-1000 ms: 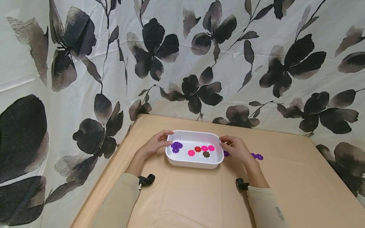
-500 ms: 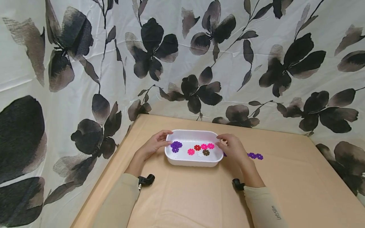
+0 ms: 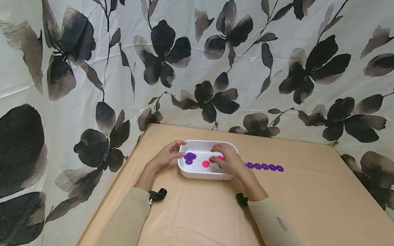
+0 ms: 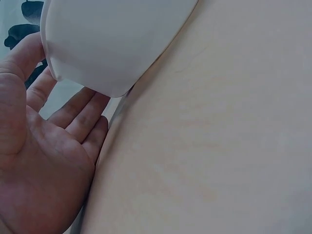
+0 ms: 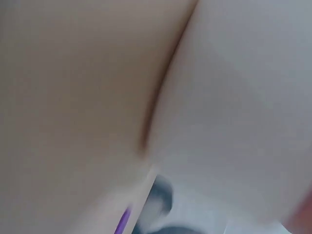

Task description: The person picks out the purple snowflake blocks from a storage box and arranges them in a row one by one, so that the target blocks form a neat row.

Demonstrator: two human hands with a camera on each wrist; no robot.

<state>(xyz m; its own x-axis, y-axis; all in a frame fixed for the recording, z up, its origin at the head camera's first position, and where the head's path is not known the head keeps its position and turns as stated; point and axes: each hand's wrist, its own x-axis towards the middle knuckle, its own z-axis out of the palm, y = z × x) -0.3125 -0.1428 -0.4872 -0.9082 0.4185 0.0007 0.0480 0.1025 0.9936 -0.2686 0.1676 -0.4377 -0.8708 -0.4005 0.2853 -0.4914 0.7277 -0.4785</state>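
We see a white plastic tray (image 3: 201, 175) which stands on the beige desk (image 3: 191, 212). With our left hand (image 3: 167, 153) we hold the tray at its left end; the thumb is at the rim, and the left wrist view shows the other fingers against the outer wall. Our right hand (image 3: 231, 160) is over the right part of the tray, and its fingers are bent. We cannot tell if they pinch some piece, because the hand covers this place and the right wrist view is blurred.

Inside the tray, at the left, a group of purple flower-shaped pieces (image 3: 189, 158) lies close together. Near the middle we have a bright pink piece (image 3: 205, 164); a red piece (image 3: 211, 160) and another pink piece (image 3: 220, 157) show partly beside the right fingers. On the desk, to the right of the tray, a row of purple flowers (image 3: 264, 166) makes a nearly straight line. Behind the desk hangs a white cloth (image 3: 178, 10), printed with dark blossoms.
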